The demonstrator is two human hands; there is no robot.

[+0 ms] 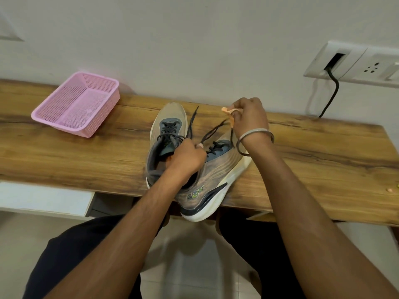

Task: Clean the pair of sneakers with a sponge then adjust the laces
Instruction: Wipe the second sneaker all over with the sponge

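Two tan sneakers with grey tongues and white soles stand side by side on the wooden shelf (86,160). The left sneaker (167,128) points away from me. The right sneaker (218,171) leans on it, its heel over the shelf's front edge. My left hand (185,160) rests on the right sneaker's collar and pinches a dark lace (210,131) at its fingertips. My right hand (249,118) is raised behind the right sneaker, pulling the lace's other end while a small orange sponge piece (228,113) is held in its fingers. A metal bangle circles that wrist.
A pink perforated basket (77,104) sits at the shelf's back left against the wall. A switchboard (354,63) with a black cable hangs on the wall at right. Small crumbs (388,189) lie near the shelf's right front edge.
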